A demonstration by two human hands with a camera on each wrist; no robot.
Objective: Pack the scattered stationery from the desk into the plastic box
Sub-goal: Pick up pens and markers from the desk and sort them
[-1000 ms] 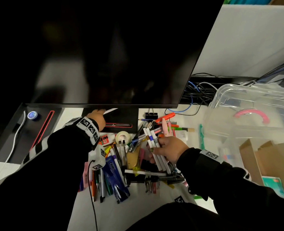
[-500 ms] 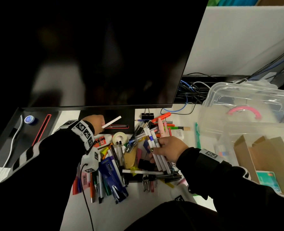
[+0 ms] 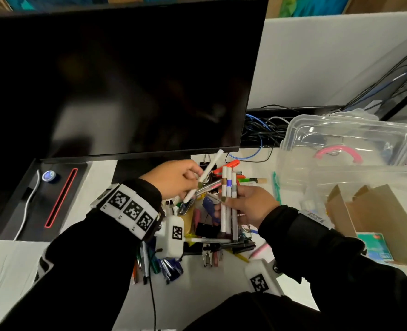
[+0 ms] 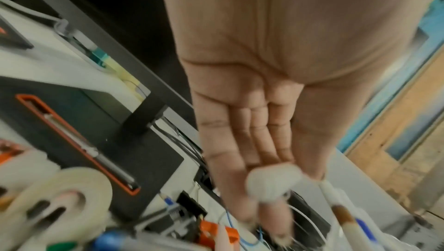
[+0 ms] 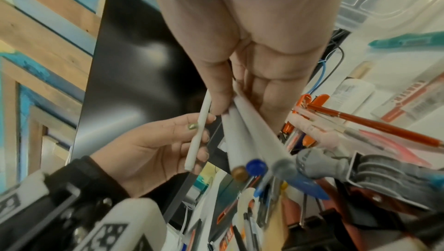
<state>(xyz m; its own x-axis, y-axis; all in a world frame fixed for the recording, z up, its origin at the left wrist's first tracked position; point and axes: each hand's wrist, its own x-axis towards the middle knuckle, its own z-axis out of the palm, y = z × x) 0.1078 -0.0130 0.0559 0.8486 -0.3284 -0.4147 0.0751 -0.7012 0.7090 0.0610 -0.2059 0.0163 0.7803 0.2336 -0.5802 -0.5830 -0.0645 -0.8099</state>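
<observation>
My left hand (image 3: 177,177) pinches a single white marker (image 3: 205,176) that slants up to the right, its tip close to the bundle. In the right wrist view that marker (image 5: 198,133) lies across the left hand's fingertips (image 5: 204,137). My right hand (image 3: 250,206) grips a bundle of three white markers (image 3: 228,199), held upright above the pile of pens and clips (image 3: 197,225) on the desk. The clear plastic box (image 3: 365,187) stands open at the right, its lid (image 3: 346,139) with a pink handle behind it.
A dark monitor (image 3: 116,75) overhangs the back of the desk, with its black stand base (image 3: 42,194) at the left. Tangled cables (image 3: 262,130) lie behind. A cardboard piece (image 3: 374,211) sits in the box. A roll of tape (image 4: 62,188) lies in the pile.
My left hand has lifted the white marker from under the monitor and carried it right, up beside the bundle. The right hand has raised the bundle slightly.
</observation>
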